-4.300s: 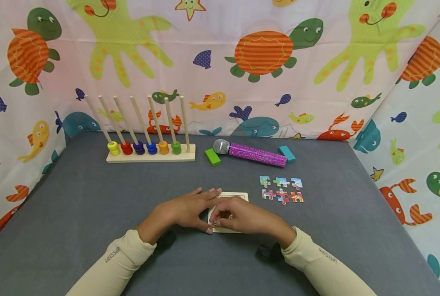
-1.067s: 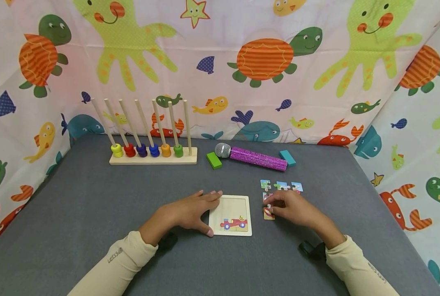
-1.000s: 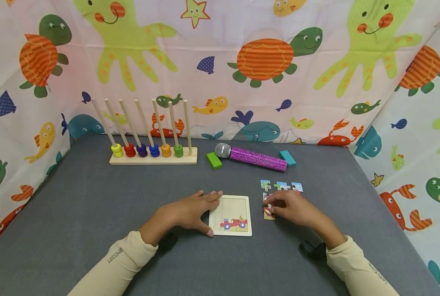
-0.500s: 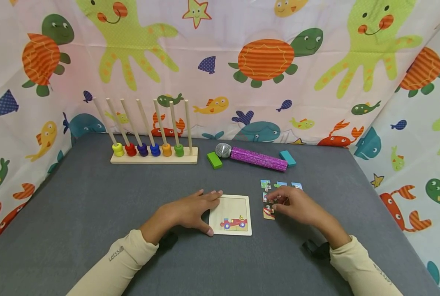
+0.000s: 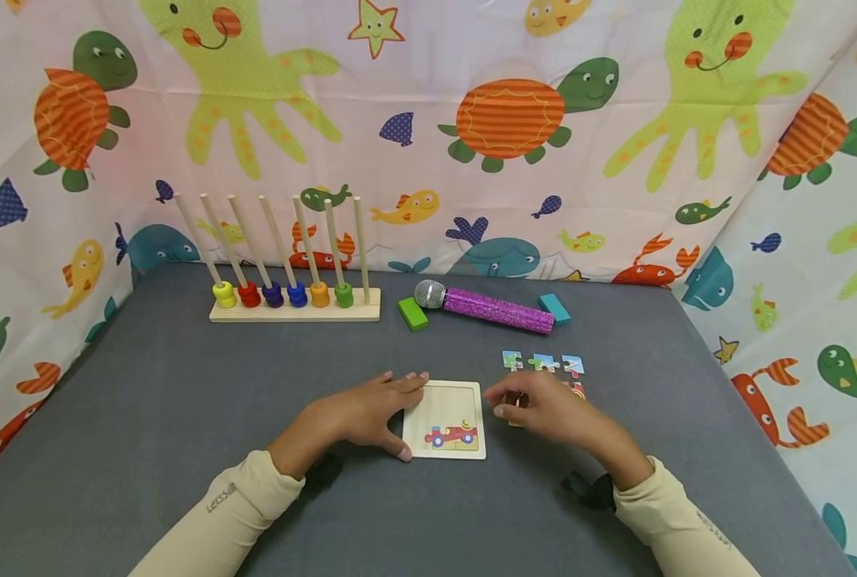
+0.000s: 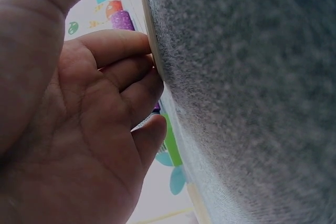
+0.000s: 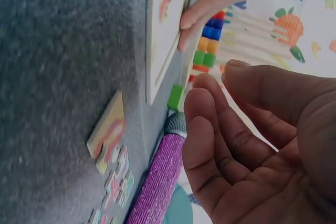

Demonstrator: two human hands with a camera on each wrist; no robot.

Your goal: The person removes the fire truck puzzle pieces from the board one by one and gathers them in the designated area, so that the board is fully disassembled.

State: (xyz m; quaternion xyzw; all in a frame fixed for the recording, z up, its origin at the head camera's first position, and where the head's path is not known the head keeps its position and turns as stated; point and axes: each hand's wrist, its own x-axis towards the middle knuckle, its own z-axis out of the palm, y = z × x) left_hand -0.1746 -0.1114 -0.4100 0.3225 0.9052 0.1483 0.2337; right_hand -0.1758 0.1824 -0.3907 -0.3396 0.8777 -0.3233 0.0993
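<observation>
A square wooden puzzle board [image 5: 436, 403] lies on the grey table, with red car puzzle pieces [image 5: 452, 437] in its lower right part. My left hand [image 5: 366, 413] rests along the board's left edge, fingers spread, thumb at the near corner. Just right of the board hovers my right hand [image 5: 547, 403], thumb and fingers loosely bent. Nothing shows in its grasp in the right wrist view. Beneath and beyond it are several loose puzzle pieces [image 5: 544, 363], some partly hidden by the hand. An orange puzzle piece [image 7: 109, 124] lies closest to the board.
Behind the board lie a green block [image 5: 413, 314], a purple glitter microphone [image 5: 499, 311] and a teal block [image 5: 554, 308]. A wooden peg abacus [image 5: 295, 316] with coloured beads stands at the back left. A sea-animal curtain [image 5: 428, 144] borders the table.
My right hand was over the board, then at the loose pieces, where an orange piece now lies in a lower row. It has since lifted off and moved left towards the board. My left hand stays put.
</observation>
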